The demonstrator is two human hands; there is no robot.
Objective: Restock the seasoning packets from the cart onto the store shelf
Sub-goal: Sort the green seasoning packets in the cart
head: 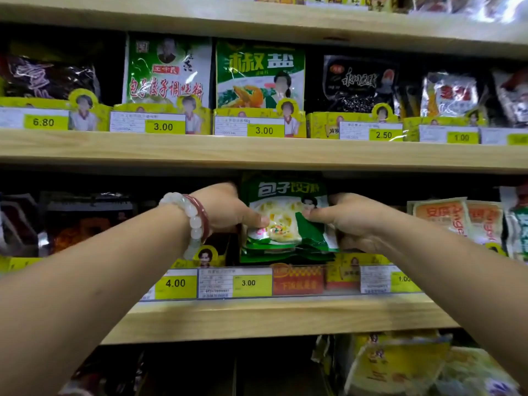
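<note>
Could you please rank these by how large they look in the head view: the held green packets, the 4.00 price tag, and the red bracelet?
1. green packets, held by both the left hand and right hand
2. 4.00 price tag
3. red bracelet, though being nearer the camera inflates it

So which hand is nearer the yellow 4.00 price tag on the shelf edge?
Left. The left hand grips the green seasoning packets up and to the right of the 4.00 price tag. The right hand holds the packets' other side, farther right.
</note>
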